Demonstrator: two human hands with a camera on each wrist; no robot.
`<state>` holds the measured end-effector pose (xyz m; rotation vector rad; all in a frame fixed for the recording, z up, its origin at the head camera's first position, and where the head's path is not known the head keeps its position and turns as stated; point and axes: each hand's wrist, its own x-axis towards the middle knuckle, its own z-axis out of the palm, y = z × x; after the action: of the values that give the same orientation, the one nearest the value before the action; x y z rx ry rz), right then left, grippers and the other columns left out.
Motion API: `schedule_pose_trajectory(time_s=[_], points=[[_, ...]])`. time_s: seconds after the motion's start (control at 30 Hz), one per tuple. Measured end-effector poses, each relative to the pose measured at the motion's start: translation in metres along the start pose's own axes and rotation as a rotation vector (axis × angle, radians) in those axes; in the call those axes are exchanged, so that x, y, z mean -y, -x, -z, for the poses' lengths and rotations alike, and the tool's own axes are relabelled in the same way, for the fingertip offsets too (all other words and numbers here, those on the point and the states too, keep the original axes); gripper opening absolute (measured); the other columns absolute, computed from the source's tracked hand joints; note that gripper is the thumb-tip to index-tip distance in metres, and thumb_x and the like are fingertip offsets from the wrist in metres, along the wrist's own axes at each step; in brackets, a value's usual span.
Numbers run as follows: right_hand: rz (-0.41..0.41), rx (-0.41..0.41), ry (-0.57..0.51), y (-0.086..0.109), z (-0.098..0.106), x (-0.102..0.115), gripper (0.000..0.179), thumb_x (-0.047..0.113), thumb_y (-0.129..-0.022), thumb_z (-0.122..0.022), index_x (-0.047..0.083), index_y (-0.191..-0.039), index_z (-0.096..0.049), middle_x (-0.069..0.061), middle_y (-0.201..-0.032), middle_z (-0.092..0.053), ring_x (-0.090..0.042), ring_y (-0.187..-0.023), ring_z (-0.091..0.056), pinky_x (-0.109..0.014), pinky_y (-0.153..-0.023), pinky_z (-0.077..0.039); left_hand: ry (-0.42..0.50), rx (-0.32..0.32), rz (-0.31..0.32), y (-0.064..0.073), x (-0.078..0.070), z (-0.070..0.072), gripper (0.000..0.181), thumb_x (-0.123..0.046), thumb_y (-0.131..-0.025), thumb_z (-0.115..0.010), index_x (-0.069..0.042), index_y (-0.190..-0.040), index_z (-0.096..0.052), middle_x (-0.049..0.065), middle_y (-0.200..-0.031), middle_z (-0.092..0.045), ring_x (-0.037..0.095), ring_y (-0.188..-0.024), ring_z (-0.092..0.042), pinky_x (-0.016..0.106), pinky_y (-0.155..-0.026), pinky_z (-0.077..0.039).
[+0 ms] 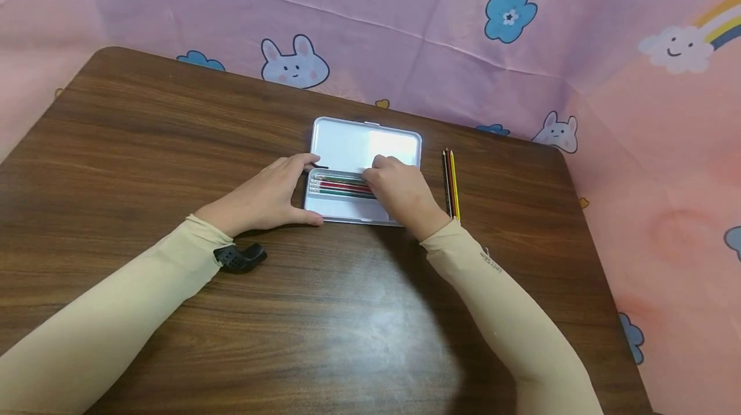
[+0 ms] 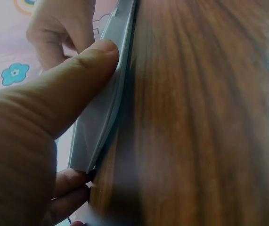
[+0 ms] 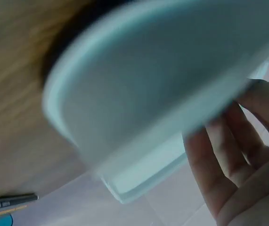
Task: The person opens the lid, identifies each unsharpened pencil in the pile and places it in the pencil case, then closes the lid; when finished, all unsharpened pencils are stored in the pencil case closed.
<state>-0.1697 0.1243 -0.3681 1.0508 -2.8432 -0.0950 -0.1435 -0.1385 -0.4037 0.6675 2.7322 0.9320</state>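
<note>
Pencils (image 1: pixel 341 186) lay in the open tin case (image 1: pixel 363 145) at the middle of the bench (image 1: pixel 145 145). My left hand (image 1: pixel 263 196) gripped the case's left end between thumb and fingers. My right hand (image 1: pixel 399 190) curled over the pencils inside, touching them. Three loose pencils (image 1: pixel 451 183) lay just right of the case.

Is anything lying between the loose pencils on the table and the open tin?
Nothing visible does. The loose pencils lie on bare table just right of the open tin. The right hand reaches into the tin over the pencils inside; the left hand holds its left end.
</note>
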Motion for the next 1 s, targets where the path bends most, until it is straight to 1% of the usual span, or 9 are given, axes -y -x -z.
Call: schedule_pose_trajectory(time_s=[0.23, 0.37, 0.5, 0.6, 0.7, 0.8, 0.9, 0.93, 1.0], points=[[-0.027, 0.026, -0.012, -0.006, -0.003, 0.002, 0.015, 0.013, -0.104, -0.063, 0.012, -0.112, -0.076, -0.003, -0.095, -0.07, -0.019, -0.089, -0.066, -0.035, -0.069, -0.06, 0.007, 0.0, 0.003, -0.002, -0.002, 0.001, 0.116, -0.066, -0.077, -0.083, -0.01, -0.161, -0.026, 0.018, -0.156, -0.042, 0.036, -0.145, -0.039, 0.059, -0.116, -0.037], [-0.049, 0.016, 0.006, -0.006, -0.003, 0.003, 0.014, 0.013, -0.103, -0.064, 0.013, -0.107, -0.078, -0.003, -0.093, -0.072, -0.018, -0.084, -0.067, -0.034, -0.069, -0.06, 0.008, 0.001, 0.01, -0.002, -0.003, 0.001, 0.116, -0.066, -0.076, -0.083, -0.011, -0.161, -0.027, 0.017, -0.156, -0.043, 0.035, -0.145, -0.039, 0.059, -0.116, -0.037], [-0.063, 0.024, -0.004, -0.006, -0.003, 0.003, 0.016, 0.01, -0.103, -0.063, 0.012, -0.102, -0.078, -0.004, -0.089, -0.072, -0.018, -0.079, -0.067, -0.034, -0.068, -0.06, 0.004, 0.006, 0.01, -0.002, -0.003, 0.002, 0.114, -0.066, -0.077, -0.083, -0.01, -0.161, -0.028, 0.017, -0.157, -0.042, 0.034, -0.145, -0.038, 0.058, -0.117, -0.037], [-0.043, 0.04, -0.006, -0.003, -0.002, 0.003, 0.017, 0.007, -0.103, -0.062, 0.01, -0.105, -0.078, -0.005, -0.09, -0.069, -0.018, -0.079, -0.066, -0.033, -0.068, -0.059, 0.006, 0.01, 0.016, -0.001, -0.002, 0.002, 0.113, -0.066, -0.078, -0.082, -0.01, -0.16, -0.029, 0.017, -0.159, -0.04, 0.033, -0.146, -0.037, 0.058, -0.117, -0.037], [-0.01, 0.044, -0.025, 0.001, -0.002, 0.002, 0.017, 0.009, -0.103, -0.061, 0.008, -0.11, -0.078, -0.006, -0.092, -0.067, -0.017, -0.082, -0.064, -0.031, -0.07, -0.059, 0.006, 0.009, 0.028, -0.001, -0.001, 0.001, 0.115, -0.069, -0.076, -0.081, -0.01, -0.161, -0.029, 0.016, -0.159, -0.039, 0.033, -0.146, -0.037, 0.058, -0.117, -0.038], [0.005, 0.056, -0.124, 0.007, 0.001, -0.003, 0.019, 0.013, -0.103, -0.062, 0.007, -0.115, -0.076, -0.005, -0.099, -0.068, -0.016, -0.086, -0.063, -0.031, -0.075, -0.058, -0.002, 0.004, 0.029, -0.001, 0.0, 0.001, 0.116, -0.07, -0.076, -0.081, -0.01, -0.161, -0.029, 0.017, -0.159, -0.04, 0.034, -0.146, -0.037, 0.058, -0.116, -0.038], [-0.007, 0.064, -0.292, 0.015, 0.005, -0.012, 0.021, 0.016, -0.103, -0.062, 0.007, -0.118, -0.074, -0.005, -0.109, -0.069, -0.016, -0.093, -0.063, -0.032, -0.084, -0.058, -0.008, 0.0, 0.022, -0.001, 0.0, 0.002, 0.114, -0.067, -0.077, -0.082, -0.009, -0.16, -0.03, 0.018, -0.157, -0.041, 0.035, -0.146, -0.038, 0.059, -0.116, -0.037], [-0.031, 0.052, -0.359, 0.019, 0.006, -0.017, 0.021, 0.016, -0.103, -0.063, 0.007, -0.118, -0.074, -0.005, -0.112, -0.07, -0.016, -0.096, -0.064, -0.033, -0.088, -0.057, -0.008, 0.001, 0.02, 0.0, 0.0, 0.003, 0.114, -0.066, -0.077, -0.083, -0.008, -0.16, -0.03, 0.018, -0.157, -0.042, 0.035, -0.145, -0.038, 0.059, -0.116, -0.037], [-0.127, 0.001, -0.5, 0.029, 0.009, -0.028, 0.021, 0.015, -0.103, -0.063, 0.007, -0.118, -0.074, -0.006, -0.115, -0.07, -0.018, -0.102, -0.064, -0.036, -0.092, -0.057, -0.005, 0.005, 0.017, 0.0, -0.001, 0.003, 0.112, -0.064, -0.077, -0.083, -0.007, -0.159, -0.031, 0.018, -0.156, -0.043, 0.034, -0.145, -0.039, 0.059, -0.116, -0.037]])
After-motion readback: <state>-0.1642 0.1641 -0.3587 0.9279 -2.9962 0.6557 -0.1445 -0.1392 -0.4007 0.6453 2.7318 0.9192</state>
